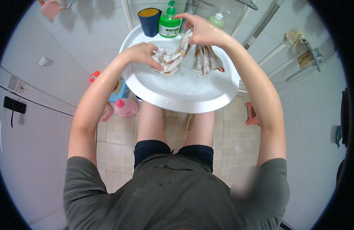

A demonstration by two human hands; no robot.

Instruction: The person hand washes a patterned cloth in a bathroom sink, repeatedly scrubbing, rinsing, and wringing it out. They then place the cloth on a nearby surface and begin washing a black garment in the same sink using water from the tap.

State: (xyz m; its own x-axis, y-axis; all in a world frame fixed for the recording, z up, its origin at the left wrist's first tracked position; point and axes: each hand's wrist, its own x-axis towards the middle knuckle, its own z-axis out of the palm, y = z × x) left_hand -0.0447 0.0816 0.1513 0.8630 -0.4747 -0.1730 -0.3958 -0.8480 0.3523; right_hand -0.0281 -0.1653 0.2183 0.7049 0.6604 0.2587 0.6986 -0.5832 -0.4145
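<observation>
A wet, patterned white cloth (181,53) is stretched between my hands over a white washbasin (177,102). My left hand (144,54) grips one bunched end low in the bowl, its fingers partly hidden by the folds. Higher up, near the faucet (191,7), my right hand (204,30) pinches the gathered middle. From beneath it, a loose part of the cloth (206,60) hangs down at the right side of the bowl and shows a small red patch. Shallow water lies in the basin.
On the basin's back rim stand a dark blue cup (149,23), a green pump bottle (169,26) and a pale green pump bottle (217,20). Pink bottles (126,107) and a blue box (119,92) are on the floor at left; an orange stool (251,114) is at right.
</observation>
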